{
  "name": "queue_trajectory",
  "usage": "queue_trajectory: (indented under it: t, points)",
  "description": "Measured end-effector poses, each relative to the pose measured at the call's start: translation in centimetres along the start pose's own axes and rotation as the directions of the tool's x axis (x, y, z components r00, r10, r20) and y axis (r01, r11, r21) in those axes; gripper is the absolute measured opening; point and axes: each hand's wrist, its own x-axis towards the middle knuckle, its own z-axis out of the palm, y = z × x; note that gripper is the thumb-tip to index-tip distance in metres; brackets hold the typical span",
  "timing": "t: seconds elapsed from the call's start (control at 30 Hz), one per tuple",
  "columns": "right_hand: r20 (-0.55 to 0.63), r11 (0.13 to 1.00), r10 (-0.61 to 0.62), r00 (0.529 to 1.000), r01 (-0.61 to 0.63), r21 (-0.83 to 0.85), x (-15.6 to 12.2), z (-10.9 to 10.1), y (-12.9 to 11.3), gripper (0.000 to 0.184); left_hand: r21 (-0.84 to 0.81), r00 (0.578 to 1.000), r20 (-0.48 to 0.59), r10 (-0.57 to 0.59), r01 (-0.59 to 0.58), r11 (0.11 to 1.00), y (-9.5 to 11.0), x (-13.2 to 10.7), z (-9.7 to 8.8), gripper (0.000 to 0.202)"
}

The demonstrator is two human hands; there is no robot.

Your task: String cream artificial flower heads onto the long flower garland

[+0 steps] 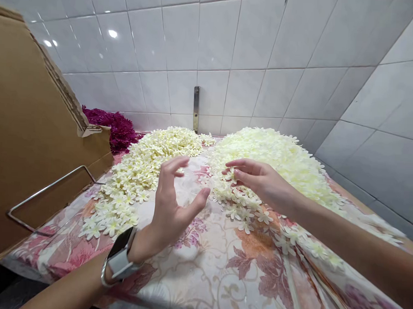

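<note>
Above the flowered cloth (217,275), my left hand (174,203) is raised with its thumb and fingers apart, and nothing shows between them. A watch and a thin bangle sit on that wrist. My right hand (252,175) is at the near left edge of the right-hand heap of pale flowers (269,153). Its thumb and fingers close around a small white flower (230,175), partly covered by the fingertips. Beyond my left hand lies a second heap of cream flowers (158,152), with loose blossoms trailing toward me.
An open cardboard box (38,132) stands along the left side, with a bent metal wire frame (48,192) against it. Behind it is a bunch of purple flowers (111,126). White tiled walls (219,40) close off the back and right; a metal bracket (196,108) is fixed there.
</note>
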Motion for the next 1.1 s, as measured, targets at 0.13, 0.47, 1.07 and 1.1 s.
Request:
queue_trajectory:
  t: [0.13,0.47,1.07,1.1]
  points:
    - [-0.06,0.995,-0.001,0.998,0.007,0.099,-1.7,-0.5,2.5,0.034,-0.19,0.747,0.477,-0.463,0.602,0.776,2.4,-0.6,2.6,0.02]
    - [0.054,0.787,-0.463,0.885,0.438,-0.435,-4.0,-0.6,4.1,0.005,-0.375,0.562,0.617,-0.552,0.826,0.421,0.5,-1.4,6.9,0.022]
    - [-0.066,0.696,-0.396,0.916,0.252,-0.673,-4.0,-0.6,4.4,0.04,-0.137,0.729,0.553,-0.404,0.558,0.819,0.3,-2.3,6.3,0.025]
    - [-0.076,0.706,-0.378,0.923,0.235,-0.668,-3.9,-0.7,4.3,0.037,-0.127,0.724,0.557,-0.407,0.558,0.82,0.3,-2.3,6.3,0.024]
